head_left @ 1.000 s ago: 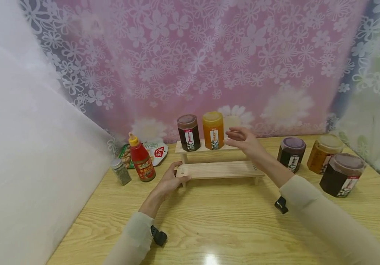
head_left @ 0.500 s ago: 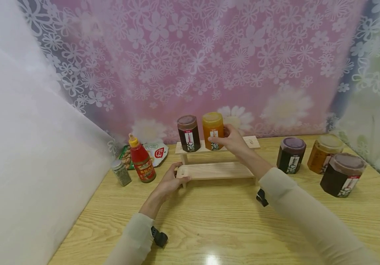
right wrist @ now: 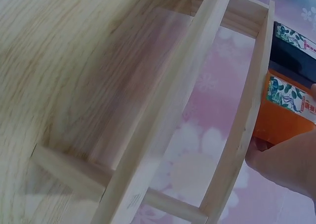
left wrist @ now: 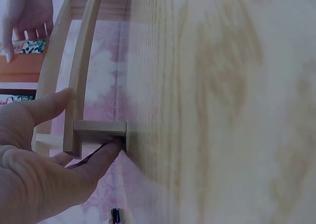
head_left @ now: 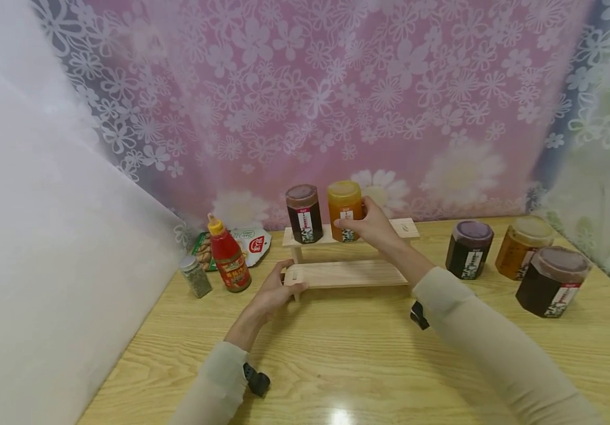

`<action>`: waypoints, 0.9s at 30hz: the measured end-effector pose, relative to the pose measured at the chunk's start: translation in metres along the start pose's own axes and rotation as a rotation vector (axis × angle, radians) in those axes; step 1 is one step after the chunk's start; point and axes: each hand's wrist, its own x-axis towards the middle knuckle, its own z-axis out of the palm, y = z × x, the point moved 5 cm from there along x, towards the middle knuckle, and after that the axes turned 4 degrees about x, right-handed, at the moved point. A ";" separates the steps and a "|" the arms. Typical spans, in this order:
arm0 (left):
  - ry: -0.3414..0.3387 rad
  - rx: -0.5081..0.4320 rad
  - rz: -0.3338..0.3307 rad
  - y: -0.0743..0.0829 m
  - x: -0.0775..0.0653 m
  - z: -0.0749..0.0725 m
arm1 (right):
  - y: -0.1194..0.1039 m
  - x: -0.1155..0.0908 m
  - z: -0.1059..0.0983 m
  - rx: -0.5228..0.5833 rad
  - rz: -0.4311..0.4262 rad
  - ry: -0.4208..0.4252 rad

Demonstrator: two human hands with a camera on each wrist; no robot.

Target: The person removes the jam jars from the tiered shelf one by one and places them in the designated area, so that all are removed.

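In the head view a two-tier wooden rack point(head_left: 349, 273) stands on the table. My left hand point(head_left: 274, 291) grips the left end of its lower shelf; the left wrist view shows the thumb on the board point(left wrist: 81, 80) and fingers around the leg point(left wrist: 101, 129). On the upper shelf, a jar with orange contents and a yellowish lid point(head_left: 344, 206) stands to the right of a dark jar point(head_left: 303, 215). My right hand point(head_left: 376, 230) holds the orange jar from its right side, thumb across the front label. The fingers behind it are mostly hidden.
Left of the rack are a red squeeze bottle point(head_left: 230, 262), a small spice jar point(head_left: 195, 277) and a food packet point(head_left: 254, 243). To the right stand a purple-lidded jar point(head_left: 468, 251), an amber jar point(head_left: 517, 251) and a dark jar point(head_left: 549, 289). A floral curtain point(head_left: 331, 106) hangs behind.
My right hand has moved left from beside the orange jar and taken hold of it. The left hand has kept its grip on the rack, which has stayed in place.
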 end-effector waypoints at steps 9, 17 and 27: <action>-0.004 0.012 0.006 0.000 0.002 0.000 | 0.004 -0.007 -0.007 -0.017 -0.027 -0.021; 0.004 0.013 0.000 -0.002 0.002 0.000 | 0.001 -0.019 -0.016 -0.072 -0.042 -0.035; 0.000 0.009 0.002 -0.001 0.002 0.000 | -0.003 -0.034 -0.027 -0.081 -0.057 -0.052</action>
